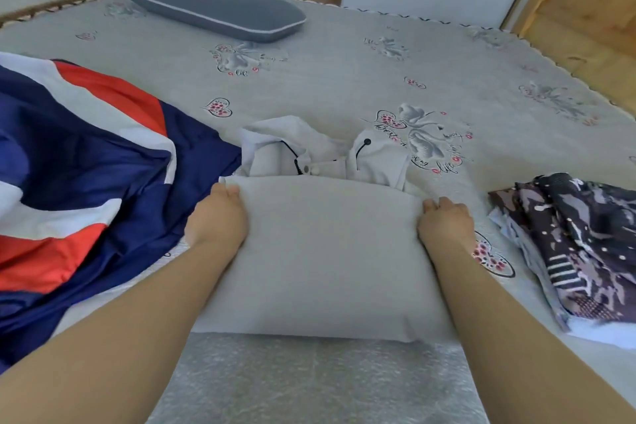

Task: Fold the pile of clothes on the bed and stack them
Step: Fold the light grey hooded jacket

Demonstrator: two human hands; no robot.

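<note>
A white hooded jacket (323,251) lies on the bed in front of me, its lower part folded up over the body. The hood with black drawcords shows beyond the fold. My left hand (216,217) grips the folded edge at its left corner. My right hand (445,222) grips the same edge at its right corner. A pile of dark patterned clothes (578,244) lies at the right, apart from the jacket.
A navy, white and red duvet (86,162) is bunched at the left, touching the jacket's hood side. A grey pillow (213,5) lies at the far side of the grey printed bedsheet (344,79). Wooden furniture stands at the right.
</note>
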